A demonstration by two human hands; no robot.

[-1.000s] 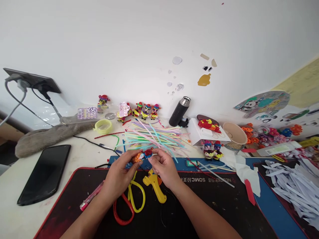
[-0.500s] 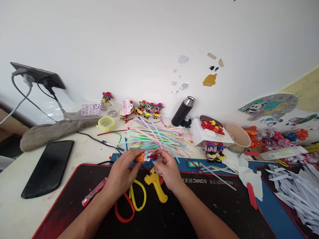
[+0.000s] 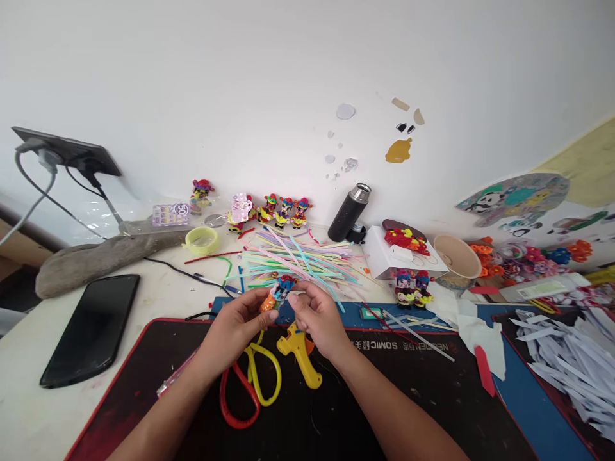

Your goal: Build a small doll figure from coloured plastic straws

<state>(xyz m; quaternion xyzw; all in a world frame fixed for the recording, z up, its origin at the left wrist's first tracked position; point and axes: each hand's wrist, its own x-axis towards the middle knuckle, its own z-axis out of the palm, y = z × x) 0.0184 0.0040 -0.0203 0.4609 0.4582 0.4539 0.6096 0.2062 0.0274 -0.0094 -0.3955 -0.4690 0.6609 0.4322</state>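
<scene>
A small fuzzy pipe-cleaner doll (image 3: 280, 291), with an orange lower part and a blue and red hat, is held above the mat's back edge. My left hand (image 3: 240, 324) is closed around its lower body, thumb in front. The fingers of my right hand (image 3: 317, 318) are pinched at the right side of its hat. Below the hands lie a yellow glue gun (image 3: 302, 358) and scissors with one red and one yellow handle (image 3: 264, 378). Pastel pipe cleaners (image 3: 298, 256) are heaped just behind the doll.
Several similar dolls (image 3: 286, 213) stand along the wall, and two more (image 3: 413, 289) at right. Around them are a black thermos (image 3: 348, 214), a tape roll (image 3: 202, 240), a phone (image 3: 91, 330), a white box (image 3: 384, 256), a beige bowl (image 3: 459, 256) and white paper strips (image 3: 567, 362).
The doll has been turned from lying sideways to upright, hat on top. My right hand has shifted from its end to beside the hat. The view has shifted slightly.
</scene>
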